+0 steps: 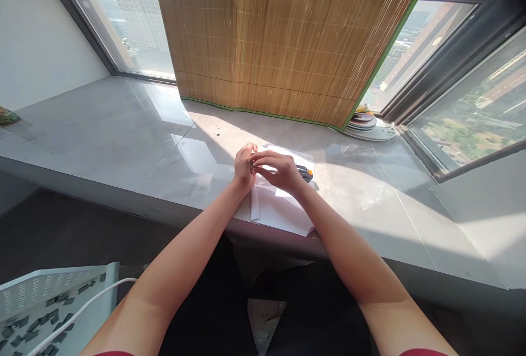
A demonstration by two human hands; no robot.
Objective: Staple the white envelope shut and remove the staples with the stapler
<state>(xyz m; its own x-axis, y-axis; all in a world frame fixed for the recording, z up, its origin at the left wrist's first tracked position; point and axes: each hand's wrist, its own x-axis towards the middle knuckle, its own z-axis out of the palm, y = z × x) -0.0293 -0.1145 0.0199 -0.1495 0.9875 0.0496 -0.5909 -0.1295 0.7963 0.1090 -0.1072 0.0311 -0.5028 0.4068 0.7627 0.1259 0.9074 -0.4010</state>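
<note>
My left hand (244,168) and my right hand (278,170) meet over white paper sheets (283,211) on the grey windowsill ledge (123,142). Fingers of both hands are pinched together around a small dark object I cannot make out. A tool with a black and orange handle (306,172) lies on the paper just right of my right hand, partly hidden by it.
A bamboo blind (283,38) hangs behind the ledge. Stacked plates (367,123) sit at the back right by the window. A white perforated tray (49,301) with several small grey pieces and a white cable stands at lower left.
</note>
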